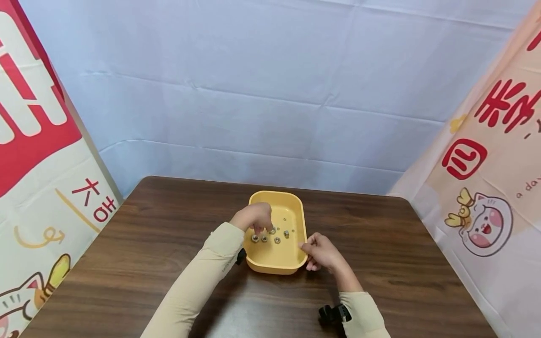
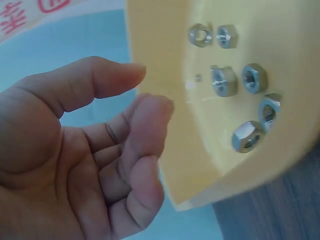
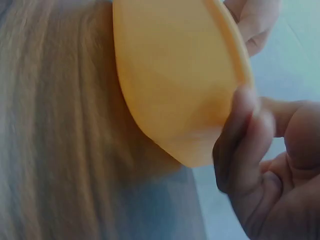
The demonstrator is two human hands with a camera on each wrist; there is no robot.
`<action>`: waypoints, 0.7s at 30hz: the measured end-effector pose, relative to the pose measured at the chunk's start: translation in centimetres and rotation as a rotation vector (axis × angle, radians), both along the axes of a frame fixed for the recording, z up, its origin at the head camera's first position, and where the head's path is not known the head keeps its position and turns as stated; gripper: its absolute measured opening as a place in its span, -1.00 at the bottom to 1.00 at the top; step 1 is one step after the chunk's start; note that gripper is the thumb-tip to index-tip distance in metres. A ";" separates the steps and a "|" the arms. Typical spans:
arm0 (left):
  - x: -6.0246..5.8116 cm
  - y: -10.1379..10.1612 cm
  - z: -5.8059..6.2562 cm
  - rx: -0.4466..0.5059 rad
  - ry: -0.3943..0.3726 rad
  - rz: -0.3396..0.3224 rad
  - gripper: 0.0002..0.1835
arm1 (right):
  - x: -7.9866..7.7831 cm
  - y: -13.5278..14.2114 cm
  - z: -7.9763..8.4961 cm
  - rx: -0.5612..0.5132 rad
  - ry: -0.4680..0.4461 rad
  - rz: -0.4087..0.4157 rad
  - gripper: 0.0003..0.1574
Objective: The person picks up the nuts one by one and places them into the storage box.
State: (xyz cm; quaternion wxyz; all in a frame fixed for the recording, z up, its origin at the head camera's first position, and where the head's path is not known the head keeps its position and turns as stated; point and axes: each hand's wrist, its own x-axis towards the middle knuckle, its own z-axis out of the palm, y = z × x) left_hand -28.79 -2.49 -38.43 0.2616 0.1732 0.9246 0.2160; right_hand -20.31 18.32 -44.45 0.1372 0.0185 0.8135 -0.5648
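Observation:
A yellow plastic tray (image 1: 276, 269) lies on the table, with several silver hex nuts (image 1: 277, 240) on its floor. A few much smaller pieces (image 1: 284, 219) are scattered among them. My left hand (image 1: 258, 218) hovers over the tray's left side, fingers bent and pointing down. In the left wrist view, a gap shows between thumb and loosely curled fingers (image 2: 152, 122), with nothing in it; nuts (image 2: 255, 78) lie beyond. At the tray's near right corner, my right hand (image 1: 323, 251) pinches the rim, thumb over the edge and fingers outside.
The dark wood table (image 1: 177, 244) extends around the tray on all sides. Behind it hangs a pale creased cloth (image 1: 270, 103). Printed cloths stand at the left (image 1: 55, 188) and right (image 1: 477, 211). Both forearms wear cream sleeves and black wrist straps.

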 end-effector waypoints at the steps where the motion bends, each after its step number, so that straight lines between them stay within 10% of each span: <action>1: 0.3 -0.3 0.1 0.018 0.026 -0.020 -0.74 | 0.1 0.0 0.3 0.027 0.021 -0.018 -0.79; 9: 1.9 -3.5 -0.2 0.159 0.175 0.006 -0.91 | 1.1 -0.1 1.4 0.255 0.265 -0.065 -0.89; 15: 3.4 -5.9 -0.8 0.192 0.368 0.028 -0.92 | 2.0 0.4 1.7 0.632 0.605 -0.025 -0.94; 21: 5.4 -7.9 -1.8 0.261 0.533 0.072 -0.89 | 2.7 1.4 1.6 0.793 0.900 0.022 -0.84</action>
